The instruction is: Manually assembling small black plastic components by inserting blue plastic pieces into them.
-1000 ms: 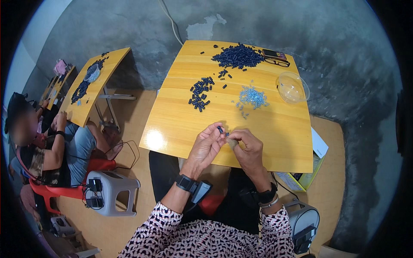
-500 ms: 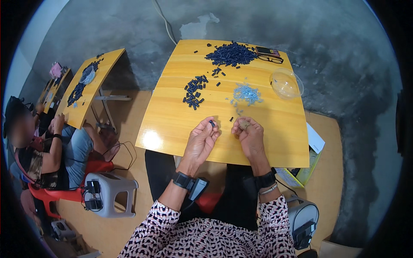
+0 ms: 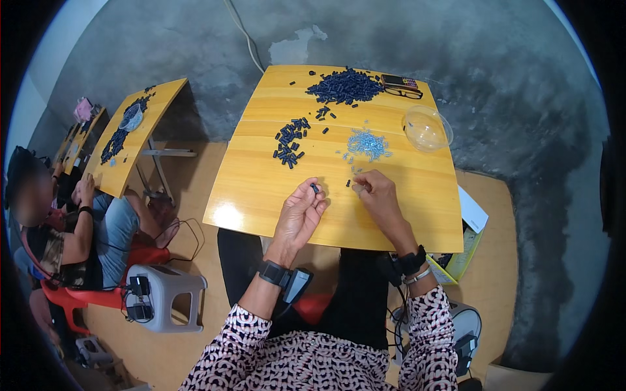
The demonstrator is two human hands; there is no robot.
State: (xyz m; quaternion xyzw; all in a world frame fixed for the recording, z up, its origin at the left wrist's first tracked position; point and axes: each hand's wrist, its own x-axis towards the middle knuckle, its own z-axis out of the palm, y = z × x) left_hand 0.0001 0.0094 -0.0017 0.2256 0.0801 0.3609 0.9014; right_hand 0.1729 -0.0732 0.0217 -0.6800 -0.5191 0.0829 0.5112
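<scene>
Left hand [image 3: 300,212]: fingers pinch a dark piece [image 3: 315,188]. Right hand [image 3: 378,195]: fingers curled (contents not discernible), just below the clear bits [image 3: 368,143].

A small assembly workshop with bare, patchy grey concrete walls. Just ahead of the hands, a yellow wooden table [image 3: 261,189] carries heaps of small dark plastic parts [image 3: 344,85], a scatter of tiny pale blue pieces [image 3: 368,142] and a clear plastic bowl [image 3: 427,128]. Well off to the left of the hands, another person [image 3: 59,228] sits at similar tables [image 3: 160,104] bearing the same dark parts.
</scene>
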